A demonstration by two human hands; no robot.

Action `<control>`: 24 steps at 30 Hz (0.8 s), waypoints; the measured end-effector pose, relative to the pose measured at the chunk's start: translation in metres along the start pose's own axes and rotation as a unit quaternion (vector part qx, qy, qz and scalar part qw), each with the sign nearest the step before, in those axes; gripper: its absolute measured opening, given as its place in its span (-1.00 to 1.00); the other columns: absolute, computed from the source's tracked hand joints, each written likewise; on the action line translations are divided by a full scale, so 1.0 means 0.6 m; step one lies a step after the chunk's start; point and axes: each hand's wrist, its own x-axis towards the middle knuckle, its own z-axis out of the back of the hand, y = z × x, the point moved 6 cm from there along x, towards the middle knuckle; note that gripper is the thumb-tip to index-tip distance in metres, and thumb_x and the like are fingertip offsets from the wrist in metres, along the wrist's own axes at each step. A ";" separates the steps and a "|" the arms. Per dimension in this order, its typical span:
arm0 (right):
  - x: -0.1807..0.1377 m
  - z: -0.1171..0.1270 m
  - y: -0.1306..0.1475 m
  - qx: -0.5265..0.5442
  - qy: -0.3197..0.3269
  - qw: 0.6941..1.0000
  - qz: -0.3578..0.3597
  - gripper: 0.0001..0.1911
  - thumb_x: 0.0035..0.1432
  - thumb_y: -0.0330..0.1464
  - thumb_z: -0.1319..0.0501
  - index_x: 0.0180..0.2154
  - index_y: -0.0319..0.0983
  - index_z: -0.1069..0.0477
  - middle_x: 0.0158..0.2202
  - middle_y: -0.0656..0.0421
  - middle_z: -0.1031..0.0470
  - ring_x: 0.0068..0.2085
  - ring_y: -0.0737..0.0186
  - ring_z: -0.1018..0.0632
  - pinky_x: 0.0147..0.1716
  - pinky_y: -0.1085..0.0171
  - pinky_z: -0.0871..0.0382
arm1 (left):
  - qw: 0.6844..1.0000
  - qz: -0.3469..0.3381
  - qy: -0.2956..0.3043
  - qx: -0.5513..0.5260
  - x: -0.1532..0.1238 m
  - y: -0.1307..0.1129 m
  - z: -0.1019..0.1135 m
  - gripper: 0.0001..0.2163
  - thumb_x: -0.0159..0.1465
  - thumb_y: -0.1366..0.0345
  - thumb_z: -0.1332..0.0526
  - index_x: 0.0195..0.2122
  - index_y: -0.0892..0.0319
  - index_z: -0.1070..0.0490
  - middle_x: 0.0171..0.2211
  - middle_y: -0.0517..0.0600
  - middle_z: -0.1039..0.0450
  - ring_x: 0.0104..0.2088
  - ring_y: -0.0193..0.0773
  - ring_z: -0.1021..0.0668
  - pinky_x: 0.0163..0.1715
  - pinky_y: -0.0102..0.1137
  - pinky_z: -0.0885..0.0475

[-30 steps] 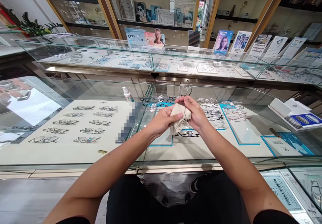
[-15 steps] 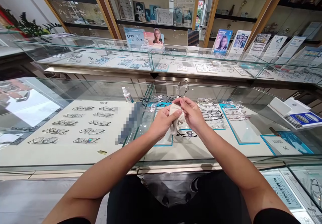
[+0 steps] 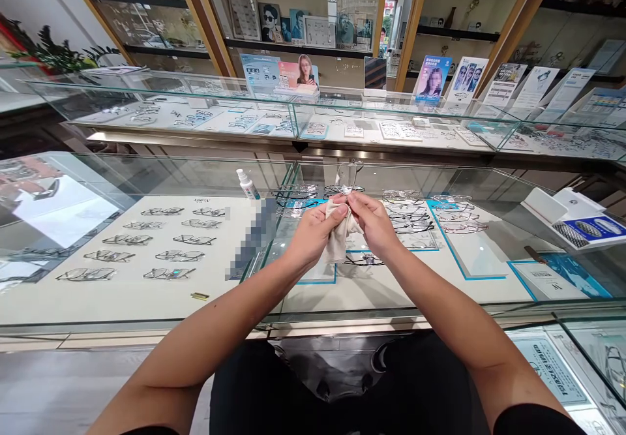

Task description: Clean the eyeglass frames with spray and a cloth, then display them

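Over the glass counter (image 3: 147, 180) both hands meet at the middle. My left hand (image 3: 313, 233) pinches a beige cleaning cloth (image 3: 337, 239) against a pair of thin-rimmed glasses (image 3: 348, 177). My right hand (image 3: 374, 223) grips the same glasses from the right, fingers closed on the frame. One lens sticks up above the fingers; the rest of the frame is hidden by cloth and hands.
A small white spray bottle (image 3: 248, 184) stands on the counter left of my hands. Rows of glasses (image 3: 161, 239) lie inside the case beneath. A white box (image 3: 572, 216) sits at the right. A second display case (image 3: 293, 112) and shelves run behind.
Both hands have shifted slightly left and up with the glasses, and the cloth has been worked further up toward the lens, which now tilts more to the left.
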 end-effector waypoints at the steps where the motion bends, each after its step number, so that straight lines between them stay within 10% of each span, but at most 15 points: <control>1: 0.000 0.001 0.005 -0.003 0.002 1.000 0.008 -0.53 0.15 0.19 -0.50 -0.28 -0.07 -0.74 -0.10 0.14 -0.71 -0.14 0.13 -0.61 -0.07 0.16 -0.51 | 1.000 -0.004 -0.001 0.008 0.001 0.000 0.001 -0.55 0.14 -0.08 -0.65 -0.21 0.19 -0.70 -0.31 0.00 -0.67 -0.18 -0.21 -0.64 -0.17 -0.44 -0.49; 6: 0.004 0.011 0.024 -0.017 0.000 0.998 0.055 -0.61 0.15 0.09 -0.54 -0.34 -0.08 -0.74 -0.16 0.14 -0.69 0.05 0.03 -0.63 0.22 0.06 -0.46 | 0.998 -0.018 0.013 0.060 0.005 -0.008 0.009 -0.50 0.17 -0.17 -0.60 -0.17 0.20 -0.73 -0.36 -0.02 -0.64 -0.22 -0.20 -0.61 -0.14 -0.40 -0.47; 14: 0.011 0.026 0.014 0.023 -0.043 0.999 0.002 -0.57 0.03 0.11 -0.59 -0.32 -0.10 -0.76 -0.20 0.15 -0.71 -0.18 0.15 -0.60 -0.12 0.18 -0.51 | 0.989 0.019 0.104 0.108 0.000 -0.021 0.003 -0.48 0.18 -0.08 -0.61 0.01 0.20 -0.68 -0.42 -0.10 -0.53 -0.44 -0.34 -0.46 -0.36 -0.44 -0.37; 24: 0.007 0.014 0.013 0.023 -0.019 0.999 0.021 -0.59 0.04 0.06 -0.62 -0.39 -0.10 -0.65 -0.17 0.16 -0.73 -0.14 0.13 -0.63 -0.12 0.18 -0.53 | 0.983 -0.037 0.040 0.176 0.002 -0.024 0.002 -0.47 0.22 -0.24 -0.52 -0.21 0.17 -0.57 -0.50 -0.06 -0.56 -0.53 -0.31 -0.46 -0.48 -0.40 -0.31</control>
